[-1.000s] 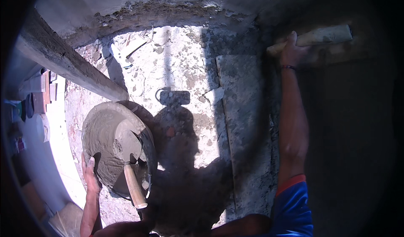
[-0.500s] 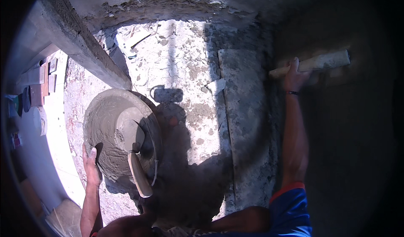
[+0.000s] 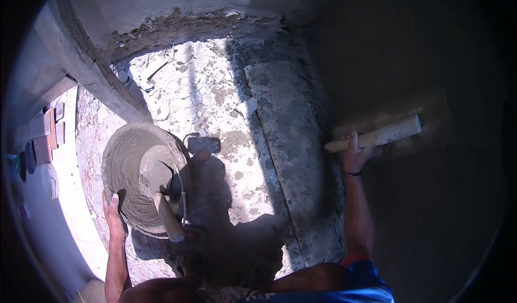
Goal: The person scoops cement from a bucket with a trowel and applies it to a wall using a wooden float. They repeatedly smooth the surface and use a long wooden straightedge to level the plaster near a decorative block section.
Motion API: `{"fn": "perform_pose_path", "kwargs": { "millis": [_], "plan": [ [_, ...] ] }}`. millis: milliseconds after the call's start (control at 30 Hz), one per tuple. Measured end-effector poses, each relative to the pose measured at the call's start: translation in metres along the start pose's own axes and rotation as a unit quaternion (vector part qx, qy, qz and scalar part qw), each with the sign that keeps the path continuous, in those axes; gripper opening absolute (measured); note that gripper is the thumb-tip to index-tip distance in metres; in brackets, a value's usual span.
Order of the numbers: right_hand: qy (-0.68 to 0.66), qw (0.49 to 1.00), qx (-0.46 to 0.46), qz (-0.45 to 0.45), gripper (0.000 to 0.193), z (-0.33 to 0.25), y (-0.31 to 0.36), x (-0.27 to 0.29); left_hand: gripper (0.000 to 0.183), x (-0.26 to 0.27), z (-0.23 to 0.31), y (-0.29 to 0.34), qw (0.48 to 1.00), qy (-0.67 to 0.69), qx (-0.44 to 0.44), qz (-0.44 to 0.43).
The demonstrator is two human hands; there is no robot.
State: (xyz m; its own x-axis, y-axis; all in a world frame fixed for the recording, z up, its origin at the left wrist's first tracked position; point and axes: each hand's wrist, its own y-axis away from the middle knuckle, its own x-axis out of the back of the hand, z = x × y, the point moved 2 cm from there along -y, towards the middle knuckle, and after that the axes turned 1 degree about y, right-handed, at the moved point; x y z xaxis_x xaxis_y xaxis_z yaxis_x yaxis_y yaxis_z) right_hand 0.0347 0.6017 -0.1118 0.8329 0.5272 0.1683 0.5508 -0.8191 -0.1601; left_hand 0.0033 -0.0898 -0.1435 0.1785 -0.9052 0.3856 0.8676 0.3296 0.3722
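- Two hands in view, both busy-ish. Right hand is wrapped round the pale handle of one float, fingers closed on it; the plate spreads out beyond the knuckles.
- Left hand is loosely curved against the side of one bucket, thumb up by the rim. Can't tell if it's really gripping.
- One trowel too, nobody holding it: blade in the bucket on the mortar, handle poking over the near rim, just right of the left hand.
- One bracelet on the right wrist.
- Edges: one long slab runs just left of the right hand, its straight side facing the bucket. One post comes down past the bucket, beyond the left hand, so it's tight there.
- Room: a wide stretch of patchy floor between the hands, partly shadowed, and a broad dark surface right of the right hand.
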Motion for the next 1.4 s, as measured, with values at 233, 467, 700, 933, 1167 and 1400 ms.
{"fn": "perform_pose_path", "kwargs": {
  "millis": [233, 467, 700, 933, 1167, 1400],
  "plan": [
    [0.053, 0.999, -0.002, 0.013, 0.021, -0.021, 0.061, 0.093, 0.075, -0.011, 0.012, 0.004, 0.996, 0.088, 0.014, -0.022],
    [0.044, 0.995, 0.083, -0.026, 0.027, -0.101, 0.045, 0.119, 0.081, -0.003, 0.003, -0.005, 0.999, 0.033, -0.016, -0.022],
    [0.251, 0.964, -0.052, -0.065, 0.036, -0.122, 0.037, 0.078, 0.079, -0.015, 0.021, 0.006, 0.994, 0.103, -0.005, -0.038],
    [0.503, 0.849, -0.062, -0.15, 0.052, -0.07, 0.094, 0.148, 0.081, -0.021, 0.02, 0.004, 0.992, 0.116, -0.014, -0.051],
    [0.464, 0.885, 0.02, -0.026, 0.051, -0.148, 0.129, 0.211, 0.079, -0.023, 0.013, -0.009, 0.992, 0.114, -0.043, -0.031],
    [0.432, 0.894, 0.12, 0.028, 0.046, -0.231, 0.097, 0.186, 0.081, -0.02, 0.007, -0.021, 0.983, 0.16, -0.053, -0.076]
  ]
}}
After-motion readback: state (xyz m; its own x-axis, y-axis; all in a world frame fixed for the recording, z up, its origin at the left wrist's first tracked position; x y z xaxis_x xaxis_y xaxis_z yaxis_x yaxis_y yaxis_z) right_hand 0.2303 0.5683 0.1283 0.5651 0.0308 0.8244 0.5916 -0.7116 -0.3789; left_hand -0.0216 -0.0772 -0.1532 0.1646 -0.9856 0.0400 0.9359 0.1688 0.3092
